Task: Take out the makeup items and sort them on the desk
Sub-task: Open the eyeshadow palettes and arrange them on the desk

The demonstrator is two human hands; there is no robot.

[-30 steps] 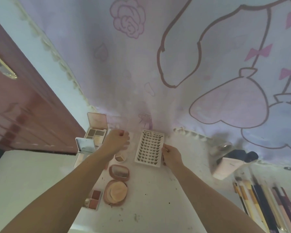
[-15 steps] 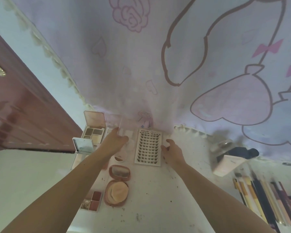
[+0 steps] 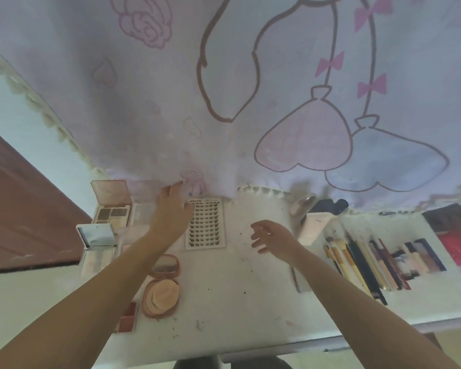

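Lash tray (image 3: 205, 225) lies flat on the white desk (image 3: 237, 294), far-centre. Long axis runs near–far; the printed "XOYO" header is at the far end, by the curtain (image 3: 224, 89). Neither hand is touching it.

Left hand (image 3: 171, 209) reaches to the far edge just left of the tray, fingers straight and spread, tips at the curtain hem. Holds nothing that shows. Its wrist overlaps the tray's left edge from this view; cannot tell whether it makes contact.

Right hand (image 3: 273, 237) hovers over bare desk right of the tray, apart from it, fingers loosely spread, holding nothing.

Left of the tray:
- open eyeshadow palette (image 3: 112, 213) at the far left, lid up
- mirrored compact (image 3: 97, 235) just nearer than it
- round powder compact (image 3: 161, 292) open, puff showing, mirror lid (image 3: 165, 265) on its far side, partly under the left forearm
- small blush palette (image 3: 128, 316) at the near left

Right of the tray:
- pale tube (image 3: 313, 227) with a dark item behind it, near the far edge
- row of brushes and pencils (image 3: 362, 265), lying side by side, long axes near–far, slightly angled
- more palettes or sticks at the far right, too blurred to name

The curtain hangs over the desk's far edge and covers the area behind the tray.
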